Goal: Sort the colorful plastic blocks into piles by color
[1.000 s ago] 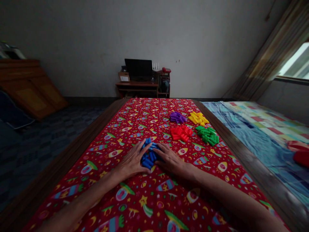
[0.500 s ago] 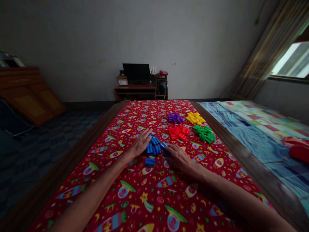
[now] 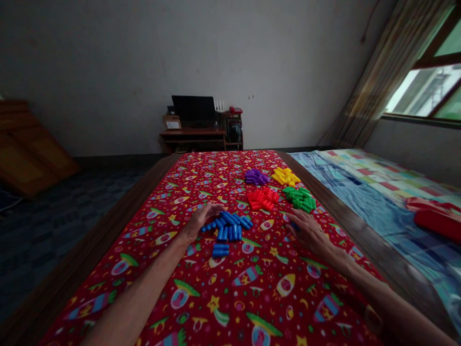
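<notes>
A pile of small blue tube-like plastic pieces [image 3: 229,226] lies mid-table, with a pair of blue pieces [image 3: 220,250] set apart just nearer to me. My left hand [image 3: 202,218] rests at the pile's left side, fingers stretched out and curved around its far edge, gripping nothing. To the right, away from the pile, my right hand [image 3: 308,229] is low over the cloth. Its fingers are closed on a blue piece [image 3: 294,225], mostly hidden beneath them. Just beyond this hand sits a heap of green pieces [image 3: 300,199].
Separate heaps of red pieces [image 3: 262,199], purple pieces [image 3: 257,177] and yellow pieces [image 3: 285,176] lie farther back on the red patterned cloth [image 3: 201,180]. A bed [image 3: 345,192] adjoins the table's right side. A desk with a monitor [image 3: 193,111] stands against the far wall.
My right hand has moved right, away from the blue pile, with a blue piece under its fingers. My left hand has shifted slightly left, and the blue pieces beside it are more spread out.
</notes>
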### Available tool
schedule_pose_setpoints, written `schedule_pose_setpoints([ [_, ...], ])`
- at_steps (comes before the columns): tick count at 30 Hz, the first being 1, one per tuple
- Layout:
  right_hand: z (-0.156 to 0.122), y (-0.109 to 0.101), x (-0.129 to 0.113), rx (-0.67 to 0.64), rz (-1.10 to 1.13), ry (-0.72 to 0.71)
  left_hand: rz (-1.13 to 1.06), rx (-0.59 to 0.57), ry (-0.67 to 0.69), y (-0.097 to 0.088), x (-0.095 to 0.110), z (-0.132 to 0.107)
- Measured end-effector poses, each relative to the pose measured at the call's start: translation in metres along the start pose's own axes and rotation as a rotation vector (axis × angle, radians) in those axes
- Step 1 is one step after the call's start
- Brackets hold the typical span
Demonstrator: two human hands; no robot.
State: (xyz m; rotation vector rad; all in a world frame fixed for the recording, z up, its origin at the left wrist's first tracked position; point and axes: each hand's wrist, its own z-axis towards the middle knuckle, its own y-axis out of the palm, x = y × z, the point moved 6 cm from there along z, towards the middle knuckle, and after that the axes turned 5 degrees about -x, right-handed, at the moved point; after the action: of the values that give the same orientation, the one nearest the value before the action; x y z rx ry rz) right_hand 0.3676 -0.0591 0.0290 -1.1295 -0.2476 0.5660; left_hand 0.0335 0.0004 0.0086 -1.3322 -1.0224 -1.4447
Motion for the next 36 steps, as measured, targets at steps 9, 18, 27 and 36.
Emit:
schedule_pose_setpoints([
  [9, 0.064, 0.048, -0.120, -0.198, 0.230, -0.323, -0.102, 0.084, 0.019, -0.010, 0.003, -0.002],
  [18, 0.026, 0.033, -0.054, -0.135, 0.191, -0.224, -0.128, 0.081, 0.008, -0.009, 0.001, -0.003],
  [27, 0.012, -0.016, -0.007, -0.086, -0.018, 0.003, -0.198, 0.104, -0.001, -0.010, 0.000, -0.001],
  [36, 0.072, 0.046, -0.144, -0.214, 0.156, -0.448, -0.300, 0.136, 0.025, -0.013, -0.001, -0.002],
])
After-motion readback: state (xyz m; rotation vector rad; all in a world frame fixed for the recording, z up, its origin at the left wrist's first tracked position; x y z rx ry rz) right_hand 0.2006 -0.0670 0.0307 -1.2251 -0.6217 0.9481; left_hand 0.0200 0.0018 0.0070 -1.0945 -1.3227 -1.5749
